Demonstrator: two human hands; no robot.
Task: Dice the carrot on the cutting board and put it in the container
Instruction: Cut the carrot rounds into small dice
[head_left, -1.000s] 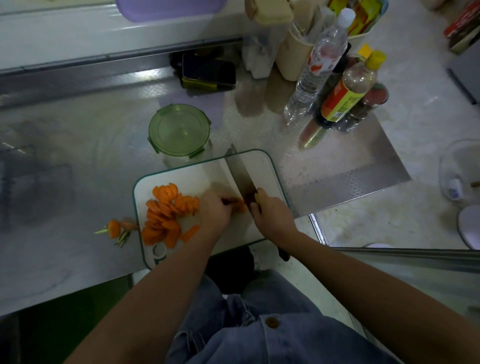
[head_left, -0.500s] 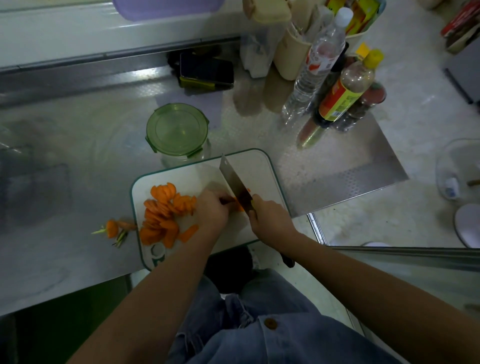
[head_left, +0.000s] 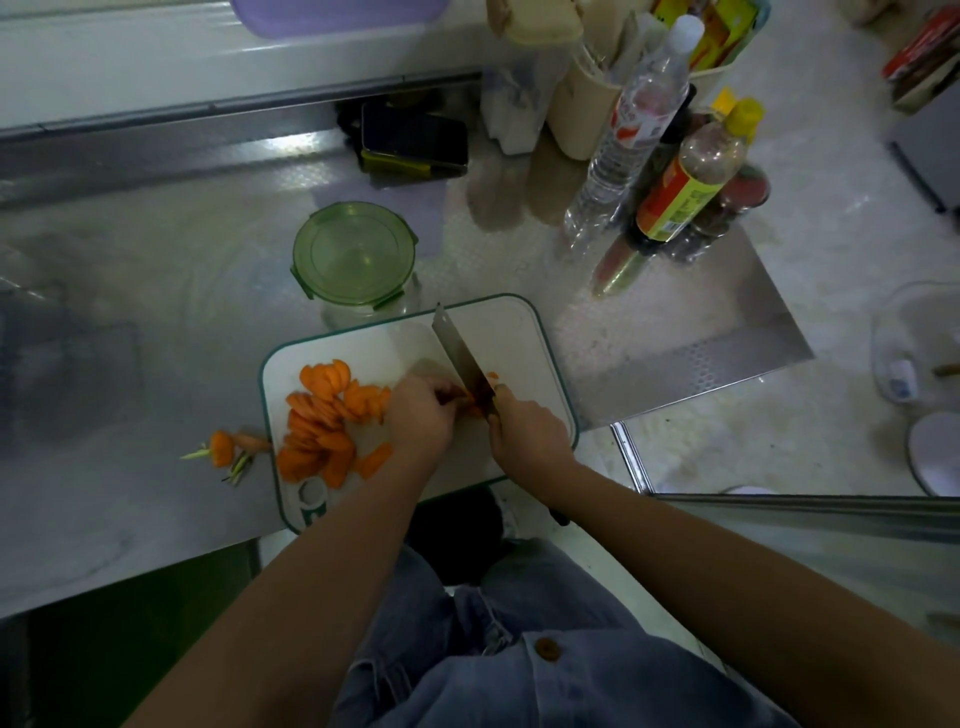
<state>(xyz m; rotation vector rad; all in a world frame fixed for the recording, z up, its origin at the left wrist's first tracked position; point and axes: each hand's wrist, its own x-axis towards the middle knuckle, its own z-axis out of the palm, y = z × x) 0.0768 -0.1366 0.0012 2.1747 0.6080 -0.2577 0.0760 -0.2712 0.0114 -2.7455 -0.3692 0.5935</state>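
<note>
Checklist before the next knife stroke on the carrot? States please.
1. Right hand grips knife: ok.
2. Left hand holds carrot piece beside the blade: ok.
3. Left hand clear of the cutting edge: cannot tell, too close.
4. Cutting board fully on counter: cannot tell, it sits at the front edge.
5. Carrot slices out of the blade's way: ok, piled left.
6. Container ready to fill: not ok, lid on.

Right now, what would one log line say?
cutting | left hand holds carrot piece | right hand grips knife | slices on cutting board | container lidded
</note>
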